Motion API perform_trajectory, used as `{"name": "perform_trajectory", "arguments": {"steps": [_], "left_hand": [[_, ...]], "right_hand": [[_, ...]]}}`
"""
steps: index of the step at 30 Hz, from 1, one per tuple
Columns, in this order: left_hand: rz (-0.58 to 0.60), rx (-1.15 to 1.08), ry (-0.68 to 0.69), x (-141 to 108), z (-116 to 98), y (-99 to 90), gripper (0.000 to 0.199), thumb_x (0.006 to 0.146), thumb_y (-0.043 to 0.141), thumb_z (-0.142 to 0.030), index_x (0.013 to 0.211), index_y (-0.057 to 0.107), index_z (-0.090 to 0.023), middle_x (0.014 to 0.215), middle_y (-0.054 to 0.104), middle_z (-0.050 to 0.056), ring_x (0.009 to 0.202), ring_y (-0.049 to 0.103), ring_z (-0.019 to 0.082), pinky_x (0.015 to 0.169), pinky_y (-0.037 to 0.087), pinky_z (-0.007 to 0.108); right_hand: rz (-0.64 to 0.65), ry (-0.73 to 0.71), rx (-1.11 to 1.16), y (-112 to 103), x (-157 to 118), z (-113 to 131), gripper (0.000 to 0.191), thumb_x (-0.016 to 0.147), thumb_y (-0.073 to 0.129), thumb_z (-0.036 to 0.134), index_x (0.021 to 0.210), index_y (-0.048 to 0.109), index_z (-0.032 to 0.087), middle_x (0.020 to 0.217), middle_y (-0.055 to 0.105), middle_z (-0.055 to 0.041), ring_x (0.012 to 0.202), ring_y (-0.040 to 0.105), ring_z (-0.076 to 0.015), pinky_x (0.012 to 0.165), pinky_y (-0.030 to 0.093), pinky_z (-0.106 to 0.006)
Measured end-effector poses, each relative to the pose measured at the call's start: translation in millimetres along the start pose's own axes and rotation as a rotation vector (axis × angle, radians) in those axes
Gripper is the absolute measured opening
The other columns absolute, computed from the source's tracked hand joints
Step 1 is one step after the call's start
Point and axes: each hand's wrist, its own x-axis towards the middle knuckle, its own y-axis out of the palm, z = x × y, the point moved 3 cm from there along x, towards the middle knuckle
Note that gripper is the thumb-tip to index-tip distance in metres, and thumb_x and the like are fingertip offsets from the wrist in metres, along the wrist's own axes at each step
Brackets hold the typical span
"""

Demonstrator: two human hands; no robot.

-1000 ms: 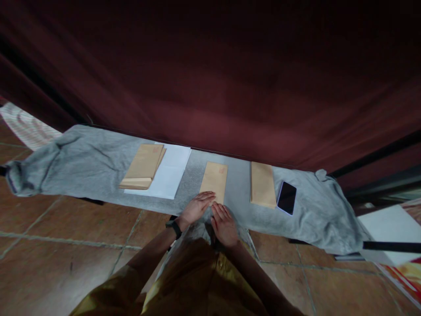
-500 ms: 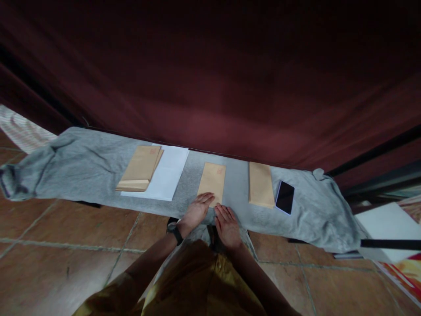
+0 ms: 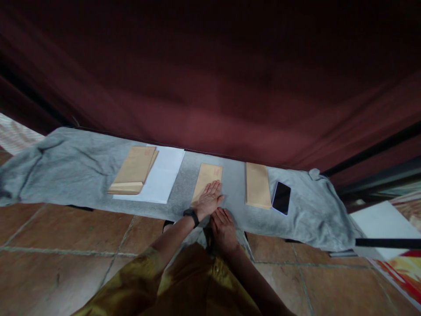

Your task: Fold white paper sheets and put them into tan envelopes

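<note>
A single tan envelope [image 3: 205, 175] with small red print lies on the grey cloth [image 3: 235, 188] in front of me. My left hand [image 3: 210, 199], with a dark band on the wrist, lies flat on the lower part of this envelope, fingers stretched out. Just below and to its right, my right hand [image 3: 223, 226] rests at the cloth's near edge by the envelope's bottom end, fingers extended and nothing seen in them. To the left, a stack of tan envelopes [image 3: 133, 169] overlaps white paper [image 3: 164, 175]. Another tan envelope pile [image 3: 257, 186] lies to the right.
A phone [image 3: 282, 198] with a dark screen lies right of the right pile. Behind the cloth-covered surface hangs a dark red curtain [image 3: 210, 118]. A white board [image 3: 384, 221] and a black bar [image 3: 388, 243] are at the far right. Floor tiles [image 3: 82, 232] show below.
My left hand has slid up and to the right over the envelope, covering more of its lower part. My right hand has shifted slightly down. The view has shifted a little.
</note>
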Motion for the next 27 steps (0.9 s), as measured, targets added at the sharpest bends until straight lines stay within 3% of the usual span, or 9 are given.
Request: {"name": "perform_trajectory", "arguments": {"steps": [8,16,20,27], "left_hand": [[-0.025,0.004,-0.047,42.5,8.9,-3.4,0.069,0.104,0.038,-0.044,0.164,0.026,-0.014,0.168,0.033,0.015,0.160,0.019,0.030,0.130,0.017,0.053],[-0.008,0.019,-0.089,66.5,18.8,-3.6,0.070,0.103,0.038,-0.046,0.164,0.027,-0.013,0.169,0.032,0.017,0.159,0.023,0.032,0.129,0.016,0.055],[0.015,0.020,-0.107,72.3,20.5,-5.0,0.070,0.104,0.035,-0.047,0.163,0.029,-0.010,0.168,0.032,0.019,0.159,0.023,0.033,0.129,0.016,0.054],[0.018,0.030,-0.017,59.5,23.7,-7.4,0.068,0.104,0.038,-0.050,0.163,0.030,-0.017,0.167,0.035,0.016,0.158,0.025,0.033,0.128,0.018,0.057]], "right_hand": [[0.027,-0.006,-0.020,-6.0,1.6,3.5,0.045,0.103,0.047,0.018,0.147,0.057,0.019,0.149,0.061,-0.0102,0.141,0.055,-0.0223,0.125,0.037,-0.047],[0.015,-0.023,-0.014,-5.4,1.2,3.7,0.044,0.103,0.047,0.017,0.146,0.058,0.016,0.150,0.060,-0.0104,0.142,0.053,-0.0223,0.125,0.038,-0.047],[0.034,-0.017,-0.023,-5.7,2.1,4.1,0.044,0.102,0.049,0.017,0.145,0.058,0.015,0.152,0.059,-0.0107,0.143,0.053,-0.0222,0.125,0.038,-0.046],[0.017,-0.023,-0.021,-6.8,3.0,4.7,0.045,0.103,0.047,0.017,0.146,0.058,0.018,0.150,0.060,-0.0106,0.141,0.054,-0.0218,0.123,0.040,-0.046]]}}
